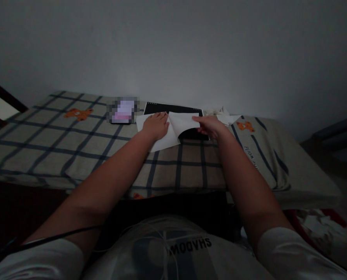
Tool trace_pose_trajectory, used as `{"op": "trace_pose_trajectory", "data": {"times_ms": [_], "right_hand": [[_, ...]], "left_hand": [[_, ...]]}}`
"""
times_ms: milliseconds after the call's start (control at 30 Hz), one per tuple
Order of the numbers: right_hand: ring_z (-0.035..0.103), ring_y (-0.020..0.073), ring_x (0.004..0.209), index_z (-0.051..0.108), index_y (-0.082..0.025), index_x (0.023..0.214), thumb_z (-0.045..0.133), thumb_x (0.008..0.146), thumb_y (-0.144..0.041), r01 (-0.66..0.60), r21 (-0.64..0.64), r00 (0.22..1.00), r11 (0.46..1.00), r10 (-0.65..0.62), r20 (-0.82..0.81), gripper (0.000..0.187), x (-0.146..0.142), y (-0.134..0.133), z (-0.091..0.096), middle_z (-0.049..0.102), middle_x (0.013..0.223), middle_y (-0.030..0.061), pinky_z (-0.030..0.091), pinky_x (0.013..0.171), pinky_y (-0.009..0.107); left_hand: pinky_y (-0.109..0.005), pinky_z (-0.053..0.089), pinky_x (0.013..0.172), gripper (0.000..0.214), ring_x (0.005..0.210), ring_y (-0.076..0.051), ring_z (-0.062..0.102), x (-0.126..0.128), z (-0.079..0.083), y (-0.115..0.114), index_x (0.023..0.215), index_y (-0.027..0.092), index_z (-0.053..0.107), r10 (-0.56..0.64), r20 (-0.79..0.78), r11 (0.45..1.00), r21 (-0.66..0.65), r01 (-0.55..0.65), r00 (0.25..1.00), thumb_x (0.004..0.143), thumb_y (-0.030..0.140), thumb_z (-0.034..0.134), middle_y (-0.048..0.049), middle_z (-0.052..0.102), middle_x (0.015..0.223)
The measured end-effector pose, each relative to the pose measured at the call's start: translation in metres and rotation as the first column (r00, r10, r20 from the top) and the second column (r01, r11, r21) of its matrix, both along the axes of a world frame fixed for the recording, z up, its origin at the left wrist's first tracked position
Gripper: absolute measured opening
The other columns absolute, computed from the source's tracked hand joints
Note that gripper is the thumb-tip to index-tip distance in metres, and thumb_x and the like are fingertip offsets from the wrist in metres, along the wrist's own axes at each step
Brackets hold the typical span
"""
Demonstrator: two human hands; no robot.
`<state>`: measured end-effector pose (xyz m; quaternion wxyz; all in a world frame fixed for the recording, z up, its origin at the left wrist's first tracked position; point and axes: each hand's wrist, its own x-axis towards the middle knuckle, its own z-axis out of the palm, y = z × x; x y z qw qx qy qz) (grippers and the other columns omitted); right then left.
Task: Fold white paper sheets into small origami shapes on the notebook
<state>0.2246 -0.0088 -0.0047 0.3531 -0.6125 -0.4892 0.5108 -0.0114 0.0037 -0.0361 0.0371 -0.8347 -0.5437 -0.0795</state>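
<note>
A white sheet of paper lies over a flat black board or sheet with small white marks along its far edge. My left hand rests flat on the paper's left part, fingers stretched out. At the right, my right hand pinches the paper's right side between thumb and fingers. That side is raised and curls, with a crease running from near my left fingertips, and black shows beneath it. Some of my right fingers are hidden under the hand.
A checked cloth with bear prints covers the table. A phone, partly pixelated, lies left of the board. White paper scraps lie to the right. A wall rises behind. Below right stands a red container holding crumpled white pieces.
</note>
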Motion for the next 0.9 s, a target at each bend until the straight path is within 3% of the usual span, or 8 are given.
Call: {"op": "trace_pose_trajectory", "data": {"times_ms": [133, 233, 333, 433, 633, 900], "right_hand": [[0.046, 0.0072, 0.043, 0.054, -0.016, 0.067, 0.064, 0.076, -0.027, 0.023, 0.036, 0.999, 0.999, -0.025, 0.042, 0.018, -0.002, -0.001, -0.001, 0.054, 0.051, 0.0, 0.035, 0.039, 0.017], [0.043, 0.0067, 0.041, 0.052, -0.017, 0.063, 0.062, 0.078, -0.027, 0.027, 0.071, 0.995, 0.997, -0.034, 0.094, 0.021, -0.002, 0.002, -0.006, 0.05, 0.047, -0.0012, 0.033, 0.038, 0.017], [0.043, 0.0068, 0.041, 0.052, -0.016, 0.062, 0.061, 0.078, -0.03, 0.03, 0.101, 0.99, 0.994, -0.043, 0.132, 0.022, -0.001, 0.006, -0.012, 0.049, 0.047, -0.0012, 0.033, 0.038, 0.017], [0.043, 0.007, 0.04, 0.053, -0.016, 0.064, 0.058, 0.08, -0.032, 0.029, 0.113, 0.99, 0.993, -0.045, 0.137, 0.024, -0.001, 0.006, -0.013, 0.05, 0.048, -0.0008, 0.031, 0.037, 0.018], [0.044, 0.0063, 0.038, 0.053, -0.015, 0.068, 0.052, 0.085, -0.031, 0.018, 0.073, 0.99, 0.997, -0.028, 0.138, 0.024, -0.004, 0.001, -0.006, 0.053, 0.051, -0.0003, 0.031, 0.037, 0.018], [0.045, 0.007, 0.038, 0.05, -0.015, 0.063, 0.051, 0.086, -0.024, 0.014, 0.063, 0.983, 0.998, -0.026, 0.184, 0.025, -0.005, -0.001, -0.002, 0.052, 0.05, 0.0002, 0.031, 0.037, 0.019]], "left_hand": [[-0.041, 0.023, 0.106, 0.052, 0.132, -0.023, 0.027, -0.002, 0.004, 0.0, 0.141, 0.02, 0.03, 0.009, 0.027, 0.999, 0.033, -0.01, 1.0, 0.093, 0.039, 0.022, -0.005, 0.029, 0.148], [-0.043, 0.026, 0.103, 0.048, 0.131, -0.026, 0.028, -0.001, 0.01, -0.004, 0.133, 0.021, 0.043, -0.004, 0.037, 0.994, 0.111, 0.0, 0.999, 0.092, 0.041, 0.027, -0.0048, 0.028, 0.148], [-0.045, 0.032, 0.096, 0.045, 0.124, -0.028, 0.035, 0.0, 0.014, -0.009, 0.124, 0.024, 0.053, 0.014, 0.027, 0.992, 0.126, -0.018, 1.0, 0.093, 0.04, 0.025, -0.0052, 0.043, 0.139], [-0.044, 0.036, 0.092, 0.045, 0.12, -0.027, 0.04, 0.0, 0.012, -0.008, 0.127, 0.024, 0.05, 0.014, 0.025, 0.994, 0.106, -0.017, 1.0, 0.093, 0.038, 0.023, -0.0063, 0.049, 0.133], [-0.042, 0.033, 0.098, 0.048, 0.125, -0.025, 0.036, -0.003, 0.003, 0.0, 0.133, 0.022, 0.043, 0.012, 0.021, 0.991, 0.133, -0.014, 1.0, 0.094, 0.039, 0.02, -0.0052, 0.041, 0.14], [-0.041, 0.035, 0.096, 0.048, 0.125, -0.025, 0.037, 0.0, 0.01, -0.004, 0.134, 0.024, 0.041, 0.033, -0.026, 0.996, 0.088, -0.03, 0.999, 0.095, 0.039, 0.019, -0.0048, 0.04, 0.141]]}}
